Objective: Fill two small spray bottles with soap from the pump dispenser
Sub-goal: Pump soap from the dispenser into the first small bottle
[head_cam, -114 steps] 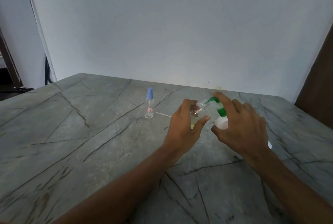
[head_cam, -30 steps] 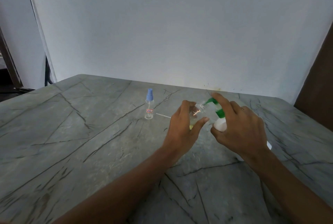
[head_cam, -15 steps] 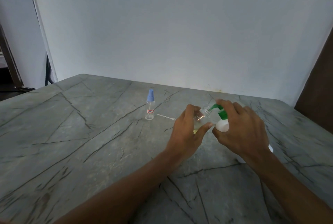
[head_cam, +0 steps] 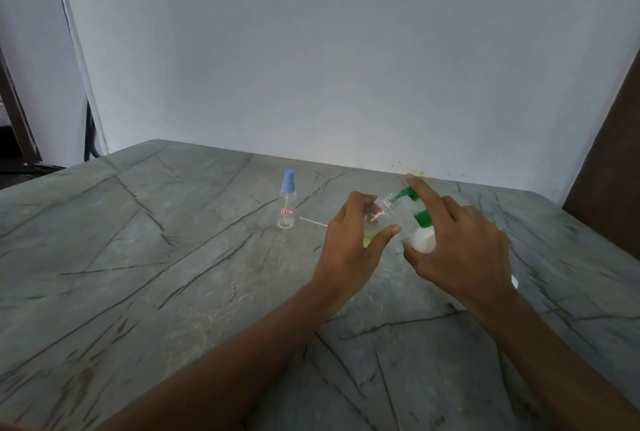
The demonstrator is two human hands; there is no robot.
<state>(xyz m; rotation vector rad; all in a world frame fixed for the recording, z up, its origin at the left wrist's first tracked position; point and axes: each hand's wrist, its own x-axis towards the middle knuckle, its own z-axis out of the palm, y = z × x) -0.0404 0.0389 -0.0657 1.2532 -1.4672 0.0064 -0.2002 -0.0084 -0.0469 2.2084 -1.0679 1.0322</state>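
My left hand [head_cam: 349, 243] grips a small clear spray bottle [head_cam: 379, 219] without its cap, tilted with its neck toward the right; yellowish liquid shows in its lower part. My right hand [head_cam: 460, 247] holds the white pump dispenser [head_cam: 423, 239], index finger lying on its green pump head [head_cam: 410, 198]. The green nozzle meets the open bottle's neck. A second small clear spray bottle [head_cam: 286, 205] with a blue cap and a red-edged label stands upright to the left, apart from both hands.
A thin white dip tube [head_cam: 313, 221] lies on the grey veined stone table [head_cam: 138, 274] between the two bottles. A white wall runs along the table's far edge, and a brown panel stands at the right.
The view has shifted slightly. Both hands stay together at the same spot, with the dispenser nozzle at the bottle's neck throughout. The blue-capped bottle has not moved.
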